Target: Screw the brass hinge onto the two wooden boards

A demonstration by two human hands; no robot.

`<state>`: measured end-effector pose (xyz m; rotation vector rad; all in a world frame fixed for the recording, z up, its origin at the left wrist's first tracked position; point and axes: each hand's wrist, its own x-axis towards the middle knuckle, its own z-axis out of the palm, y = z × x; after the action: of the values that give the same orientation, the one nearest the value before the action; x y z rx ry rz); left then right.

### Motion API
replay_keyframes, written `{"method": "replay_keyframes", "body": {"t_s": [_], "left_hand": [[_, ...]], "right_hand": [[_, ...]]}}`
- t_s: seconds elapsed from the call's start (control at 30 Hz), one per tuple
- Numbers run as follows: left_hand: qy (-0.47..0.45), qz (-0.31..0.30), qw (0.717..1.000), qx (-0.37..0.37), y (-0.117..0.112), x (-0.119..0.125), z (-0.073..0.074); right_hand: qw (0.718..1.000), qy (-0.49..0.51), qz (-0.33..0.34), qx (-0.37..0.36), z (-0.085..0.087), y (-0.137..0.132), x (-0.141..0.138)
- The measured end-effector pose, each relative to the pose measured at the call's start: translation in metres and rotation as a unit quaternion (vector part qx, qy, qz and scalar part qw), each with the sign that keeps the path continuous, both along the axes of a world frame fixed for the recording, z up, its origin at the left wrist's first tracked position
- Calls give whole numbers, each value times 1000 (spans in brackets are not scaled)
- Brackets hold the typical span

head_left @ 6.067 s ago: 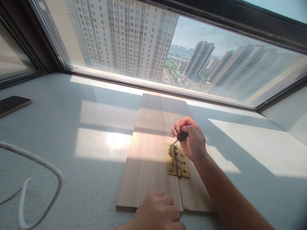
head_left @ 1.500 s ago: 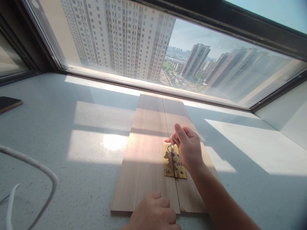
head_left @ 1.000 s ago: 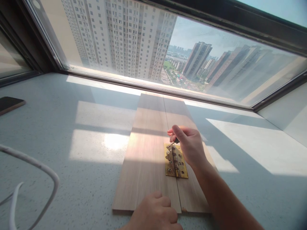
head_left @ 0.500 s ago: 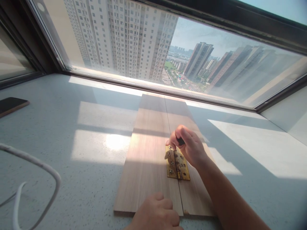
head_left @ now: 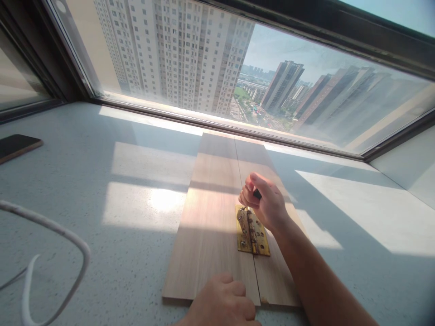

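Note:
Two pale wooden boards (head_left: 207,194) lie side by side, a narrow seam between them. Across the seam sits a worn brass hinge (head_left: 253,240); screw heads show on its left leaf and dark holes on its right leaf. My right hand (head_left: 268,201) is closed round the black handle of a screwdriver (head_left: 257,194) above the hinge's far end. The screwdriver's tip, mostly hidden, is near the far screw of the left leaf. My left hand (head_left: 224,301) is curled over the near end of the left board; its fingertips and anything in them are hidden.
A phone (head_left: 18,147) lies on the speckled white sill (head_left: 129,267) at the left. Nearer, a white cable (head_left: 79,246) loops up from the left edge. Behind the boards' far end runs the dark window frame (head_left: 163,120); a white wall (head_left: 408,154) rises at the right.
My right hand has turned at the wrist and its fingers have drawn in round the handle, uncovering more of the hinge's far left corner. My left hand has stayed in place.

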<state>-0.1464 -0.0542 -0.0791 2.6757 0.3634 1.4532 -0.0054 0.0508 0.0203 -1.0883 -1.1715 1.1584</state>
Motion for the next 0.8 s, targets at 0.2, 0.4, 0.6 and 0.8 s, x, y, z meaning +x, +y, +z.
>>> {"method": "replay_keyframes", "body": {"t_s": [0.2,0.4,0.6,0.8], "left_hand": [[14,10,1000,3,0,0,-1],[8,7,1000,-1,0,0,5],[46,4,999,13,0,-1,1],[18,1,1000,-6,0,-3,5]], "right_hand": [[967,-140,-203,64,-7,-17,-5],[762,-626,-163,19,26,-33,-3],[602,-793,-17,-93,65,-27,-2],[556,-813,173,-5,80,-12,15]]}}
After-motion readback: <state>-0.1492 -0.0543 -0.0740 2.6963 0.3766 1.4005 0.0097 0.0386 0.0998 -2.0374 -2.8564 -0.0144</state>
